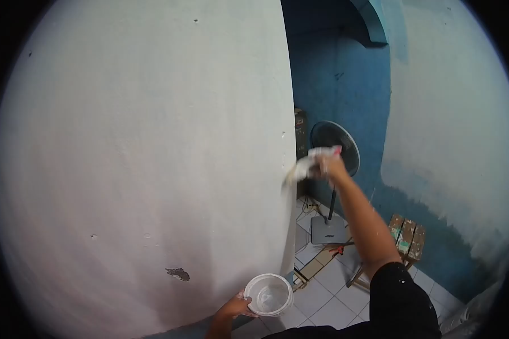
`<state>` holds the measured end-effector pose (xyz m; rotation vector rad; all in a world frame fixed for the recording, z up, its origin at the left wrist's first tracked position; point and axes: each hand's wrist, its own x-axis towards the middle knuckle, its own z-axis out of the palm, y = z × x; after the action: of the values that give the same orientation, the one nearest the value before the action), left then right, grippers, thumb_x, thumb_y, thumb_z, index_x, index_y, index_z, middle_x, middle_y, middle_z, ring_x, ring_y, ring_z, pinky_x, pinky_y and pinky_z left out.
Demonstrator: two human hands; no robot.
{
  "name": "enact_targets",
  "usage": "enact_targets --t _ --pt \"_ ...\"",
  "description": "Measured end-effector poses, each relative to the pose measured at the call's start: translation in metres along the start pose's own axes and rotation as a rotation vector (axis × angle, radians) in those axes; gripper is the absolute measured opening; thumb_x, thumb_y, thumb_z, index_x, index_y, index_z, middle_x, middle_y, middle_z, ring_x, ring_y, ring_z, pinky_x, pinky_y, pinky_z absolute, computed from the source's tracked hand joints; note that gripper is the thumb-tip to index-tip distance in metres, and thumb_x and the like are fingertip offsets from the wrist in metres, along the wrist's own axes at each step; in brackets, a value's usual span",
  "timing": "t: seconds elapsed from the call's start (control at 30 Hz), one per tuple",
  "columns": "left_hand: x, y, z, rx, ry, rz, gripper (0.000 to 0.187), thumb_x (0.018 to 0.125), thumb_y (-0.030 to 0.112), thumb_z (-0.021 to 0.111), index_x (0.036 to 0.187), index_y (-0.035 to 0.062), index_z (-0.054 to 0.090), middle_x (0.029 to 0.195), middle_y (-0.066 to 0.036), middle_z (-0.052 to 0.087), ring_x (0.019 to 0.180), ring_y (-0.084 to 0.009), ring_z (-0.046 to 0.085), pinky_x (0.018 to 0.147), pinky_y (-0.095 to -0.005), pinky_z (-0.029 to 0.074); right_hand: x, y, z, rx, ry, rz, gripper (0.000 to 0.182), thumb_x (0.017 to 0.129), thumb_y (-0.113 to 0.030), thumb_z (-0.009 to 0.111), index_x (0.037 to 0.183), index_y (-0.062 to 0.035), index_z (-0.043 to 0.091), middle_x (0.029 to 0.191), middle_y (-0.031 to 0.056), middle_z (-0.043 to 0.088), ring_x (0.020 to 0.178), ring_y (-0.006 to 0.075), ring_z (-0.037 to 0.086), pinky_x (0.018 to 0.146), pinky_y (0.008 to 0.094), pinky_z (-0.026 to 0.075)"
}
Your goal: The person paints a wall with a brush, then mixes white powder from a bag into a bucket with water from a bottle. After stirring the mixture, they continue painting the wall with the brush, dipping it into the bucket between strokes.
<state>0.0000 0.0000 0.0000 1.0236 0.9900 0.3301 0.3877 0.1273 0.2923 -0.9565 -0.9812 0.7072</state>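
My right hand [329,168] is closed round the handle of a paint brush [301,170], blurred by motion, with its bristles at the right edge of the whitish wall [169,130]. Low in the view, my left hand [238,305] grips the rim of a round white tub [268,295], which is tilted toward me and has a pale, wet-looking inside. Small holes and a dark chipped patch [178,274] mark the wall.
Beyond the wall edge, a standing fan [336,146] is on the tiled floor [336,294]. A paint-spattered wooden stool [408,236] stands right of my forearm, before a partly whitened blue wall [373,147]. Cables lie near the fan's base.
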Motion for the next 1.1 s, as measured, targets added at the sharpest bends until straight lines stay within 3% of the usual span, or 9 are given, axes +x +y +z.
enact_targets --t 0.3,0.5,0.63,0.7,0.77,0.8,0.9,1.0,1.1 --pt "-0.027 0.029 0.024 0.024 0.042 0.051 0.049 0.089 0.003 0.031 0.134 0.0086 0.012 0.115 -0.027 0.044 0.085 -0.0422 0.06 0.072 -0.0463 0.055 0.073 -0.215 0.069 0.414 -0.063 -0.552 0.033 0.085 -0.018 0.056 0.104 0.0086 0.049 0.095 0.0187 0.058 0.076 0.0254 0.063 0.066 0.03 0.056" --pt "-0.037 0.029 0.021 -0.049 0.098 0.077 0.048 0.09 0.002 0.03 0.134 0.0095 0.012 0.115 -0.029 0.043 0.082 -0.0451 0.059 0.071 -0.0472 0.055 0.047 -0.098 0.051 0.31 0.003 -0.42 0.029 0.086 -0.022 0.055 0.105 0.0001 0.051 0.096 0.012 0.059 0.083 0.0206 0.061 0.07 0.0334 0.054" --pt "-0.027 0.006 0.003 -0.03 0.036 0.09 0.048 0.089 0.003 0.031 0.134 0.0095 0.014 0.115 -0.027 0.044 0.082 -0.0439 0.059 0.068 -0.0456 0.056 -0.029 0.013 0.01 0.186 0.02 -0.103 0.016 0.082 -0.015 0.053 0.093 -0.0028 0.055 0.082 0.0092 0.061 0.067 0.021 0.062 0.058 0.0335 0.054" --pt "-0.027 0.004 0.001 0.028 0.009 0.115 0.048 0.089 0.003 0.031 0.134 0.0096 0.015 0.115 -0.026 0.044 0.082 -0.0429 0.06 0.066 -0.0446 0.057 -0.042 0.044 -0.016 0.044 -0.226 0.035 0.015 0.081 -0.012 0.053 0.09 -0.0005 0.057 0.08 0.0111 0.061 0.065 0.0229 0.062 0.053 0.034 0.054" --pt "-0.005 -0.022 -0.018 -0.041 0.0 0.198 0.07 0.058 0.011 0.069 0.12 0.0024 0.039 0.111 -0.016 0.046 0.092 -0.0298 0.051 0.078 -0.0381 0.048 -0.051 0.028 -0.006 -0.185 -0.207 0.294 0.015 0.079 -0.009 0.056 0.087 0.0025 0.059 0.08 0.0131 0.062 0.065 0.0248 0.063 0.05 0.0357 0.055" --pt "0.0 -0.029 -0.025 -0.075 -0.003 0.233 0.081 0.042 0.015 0.087 0.113 -0.0012 0.052 0.109 -0.011 0.047 0.097 -0.0233 0.047 0.084 -0.0349 0.044 -0.045 0.021 -0.003 -0.209 -0.234 0.181 0.016 0.077 -0.006 0.058 0.089 0.0037 0.059 0.081 0.0146 0.063 0.065 0.0254 0.064 0.052 0.0378 0.056" --pt "-0.028 0.011 0.006 0.074 0.166 0.188 0.063 0.069 -0.002 0.067 0.12 -0.0078 0.03 0.109 -0.022 0.043 0.085 -0.0342 0.059 0.057 -0.0419 0.057 -0.025 -0.057 0.028 -0.146 -0.22 -0.041 0.016 0.079 -0.008 0.059 0.092 0.0009 0.058 0.081 0.0132 0.062 0.068 0.0245 0.064 0.057 0.038 0.057" --pt "-0.016 0.005 -0.012 -0.023 0.025 0.125 0.049 0.088 0.004 0.032 0.134 0.0098 0.015 0.115 -0.025 0.044 0.083 -0.0414 0.06 0.065 -0.0436 0.057 -0.01 -0.126 0.061 0.219 -0.144 -0.376 0.023 0.082 -0.018 0.06 0.097 0.0004 0.057 0.085 0.0101 0.062 0.072 0.0182 0.063 0.062 0.0292 0.054" --pt "-0.049 0.028 0.007 -0.13 0.047 0.192 0.048 0.088 0.003 0.033 0.132 0.0088 0.015 0.123 -0.021 0.037 0.089 -0.0391 0.058 0.067 -0.044 0.057 -0.03 -0.147 0.098 0.064 -0.072 -0.762 0.016 0.084 -0.012 0.055 0.092 0.0023 0.057 0.082 0.011 0.061 0.074 0.0219 0.063 0.066 0.0298 0.053"
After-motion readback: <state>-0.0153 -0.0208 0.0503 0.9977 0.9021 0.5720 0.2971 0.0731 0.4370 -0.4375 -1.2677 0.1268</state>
